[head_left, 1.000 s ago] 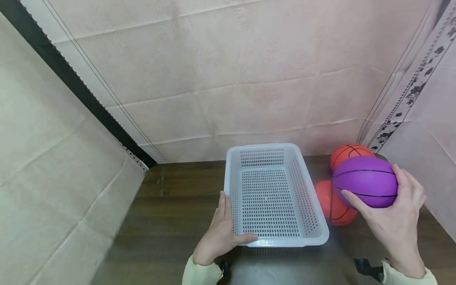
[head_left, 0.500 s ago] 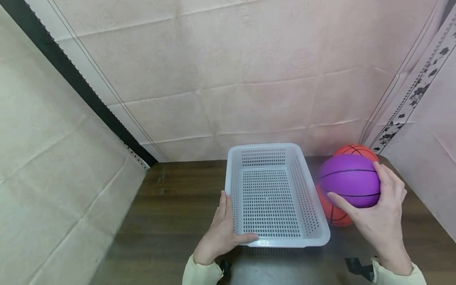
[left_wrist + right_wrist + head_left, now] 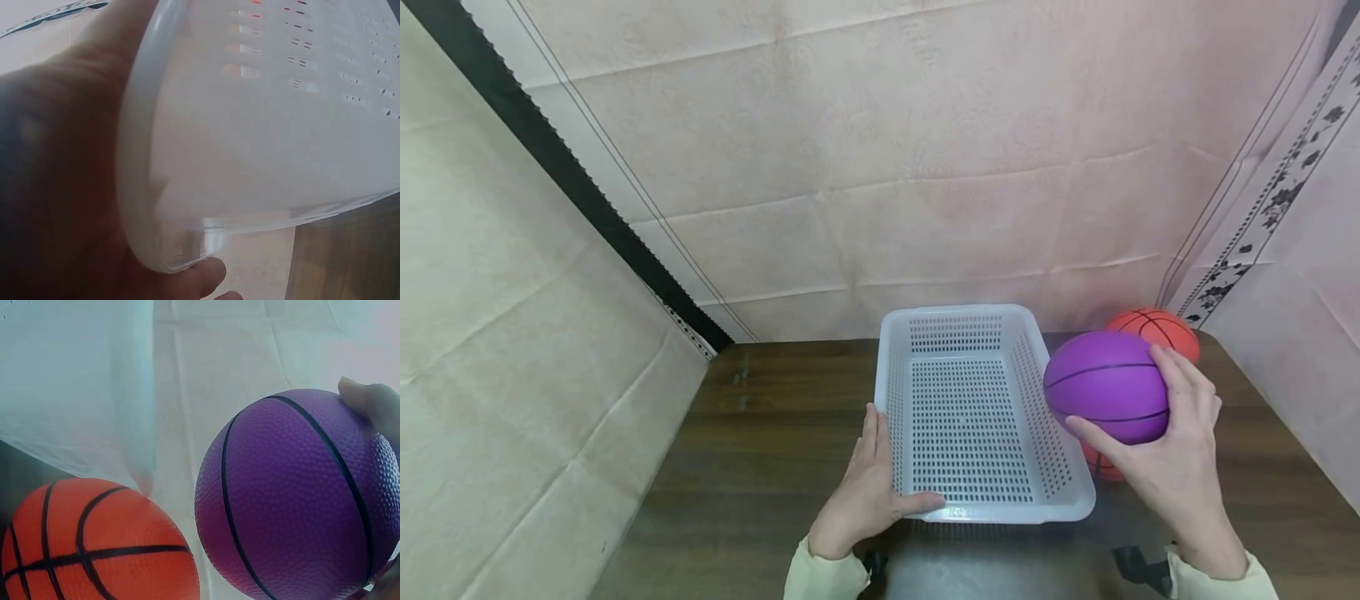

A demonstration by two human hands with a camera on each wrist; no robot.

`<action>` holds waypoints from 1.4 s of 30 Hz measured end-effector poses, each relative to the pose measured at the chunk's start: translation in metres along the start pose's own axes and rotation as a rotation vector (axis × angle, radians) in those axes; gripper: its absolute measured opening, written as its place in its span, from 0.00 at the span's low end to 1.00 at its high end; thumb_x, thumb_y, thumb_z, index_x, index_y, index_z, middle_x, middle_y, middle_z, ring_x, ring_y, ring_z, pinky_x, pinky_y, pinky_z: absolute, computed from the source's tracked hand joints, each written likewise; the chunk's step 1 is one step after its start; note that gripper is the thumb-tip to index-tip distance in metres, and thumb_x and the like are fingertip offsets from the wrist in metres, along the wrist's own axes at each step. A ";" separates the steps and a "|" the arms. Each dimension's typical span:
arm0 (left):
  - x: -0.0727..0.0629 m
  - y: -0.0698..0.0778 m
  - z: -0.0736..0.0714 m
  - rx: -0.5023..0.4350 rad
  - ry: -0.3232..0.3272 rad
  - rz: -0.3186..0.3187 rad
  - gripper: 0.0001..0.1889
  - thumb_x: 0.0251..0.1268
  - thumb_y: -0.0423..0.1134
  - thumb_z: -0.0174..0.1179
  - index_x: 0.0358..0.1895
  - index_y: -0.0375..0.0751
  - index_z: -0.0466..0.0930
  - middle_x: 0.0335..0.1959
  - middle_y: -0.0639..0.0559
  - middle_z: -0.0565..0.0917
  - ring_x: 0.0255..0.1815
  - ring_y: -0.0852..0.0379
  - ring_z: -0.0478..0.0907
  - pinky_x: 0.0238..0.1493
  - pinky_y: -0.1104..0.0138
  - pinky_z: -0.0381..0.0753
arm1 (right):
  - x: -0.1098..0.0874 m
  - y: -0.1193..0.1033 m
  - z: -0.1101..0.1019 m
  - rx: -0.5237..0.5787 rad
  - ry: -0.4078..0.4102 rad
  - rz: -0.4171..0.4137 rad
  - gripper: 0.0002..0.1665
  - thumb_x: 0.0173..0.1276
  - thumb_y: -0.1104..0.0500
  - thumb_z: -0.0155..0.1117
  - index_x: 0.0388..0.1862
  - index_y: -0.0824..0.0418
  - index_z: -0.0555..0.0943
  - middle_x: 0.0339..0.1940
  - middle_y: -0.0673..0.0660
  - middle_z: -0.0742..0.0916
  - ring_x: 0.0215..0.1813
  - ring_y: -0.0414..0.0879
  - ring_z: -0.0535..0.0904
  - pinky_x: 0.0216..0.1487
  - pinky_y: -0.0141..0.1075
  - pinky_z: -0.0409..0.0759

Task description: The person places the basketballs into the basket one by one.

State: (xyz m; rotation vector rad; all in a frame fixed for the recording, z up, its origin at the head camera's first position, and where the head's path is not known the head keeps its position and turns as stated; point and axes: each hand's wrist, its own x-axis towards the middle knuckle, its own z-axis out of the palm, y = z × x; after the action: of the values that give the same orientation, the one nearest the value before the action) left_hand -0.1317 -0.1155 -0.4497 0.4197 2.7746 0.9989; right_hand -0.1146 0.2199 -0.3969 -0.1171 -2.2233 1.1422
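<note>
A pale blue-white perforated plastic basket is in the middle of the head view, its inside bare. My left hand holds its near left corner, thumb along the near rim and fingers along the left side; the rim crosses that palm in the left wrist view. With thumb and fingers, my right hand grips a purple toy basketball by the basket's right rim. Behind it sits an orange toy basketball. Another orange one is mostly hidden below the purple ball.
Everything is set on a dark wood-grain table. Pale cloth walls rise behind and at the left. A flower-patterned band runs down the right corner, close to the rear orange ball.
My right hand has carried the purple ball leftward, from over the orange balls to the basket's right rim. More of the rear orange ball shows. My left hand and the basket stay put.
</note>
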 end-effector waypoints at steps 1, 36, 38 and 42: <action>0.000 0.000 0.000 0.002 -0.001 0.000 0.73 0.39 0.74 0.67 0.77 0.35 0.30 0.77 0.45 0.24 0.77 0.37 0.36 0.72 0.42 0.47 | 0.000 0.000 0.001 0.001 -0.008 0.000 0.74 0.25 0.61 0.90 0.75 0.37 0.61 0.74 0.46 0.62 0.70 0.41 0.52 0.53 0.64 0.67; -0.001 0.002 -0.001 -0.004 -0.007 -0.009 0.71 0.42 0.70 0.69 0.77 0.33 0.31 0.77 0.44 0.25 0.78 0.43 0.33 0.73 0.44 0.42 | -0.006 -0.007 0.030 -0.012 -0.162 -0.163 0.71 0.26 0.51 0.90 0.75 0.47 0.64 0.74 0.56 0.64 0.68 0.54 0.55 0.46 0.64 0.69; -0.001 0.003 -0.001 0.003 -0.009 -0.007 0.71 0.42 0.71 0.68 0.77 0.33 0.31 0.77 0.44 0.24 0.78 0.44 0.32 0.73 0.44 0.42 | -0.006 -0.007 0.031 -0.022 -0.163 -0.171 0.71 0.26 0.50 0.90 0.75 0.47 0.64 0.74 0.56 0.64 0.67 0.55 0.56 0.45 0.64 0.69; -0.001 0.003 -0.001 0.010 -0.012 -0.006 0.71 0.42 0.72 0.67 0.77 0.32 0.32 0.77 0.44 0.25 0.78 0.45 0.32 0.73 0.45 0.42 | -0.005 -0.007 0.033 -0.032 -0.166 -0.184 0.71 0.27 0.49 0.90 0.75 0.48 0.64 0.74 0.55 0.64 0.66 0.55 0.57 0.44 0.63 0.69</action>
State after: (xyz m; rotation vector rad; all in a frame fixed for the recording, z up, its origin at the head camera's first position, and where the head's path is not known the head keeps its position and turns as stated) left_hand -0.1308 -0.1146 -0.4469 0.4170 2.7701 0.9786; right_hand -0.1279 0.1903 -0.4080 0.1719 -2.3425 1.0484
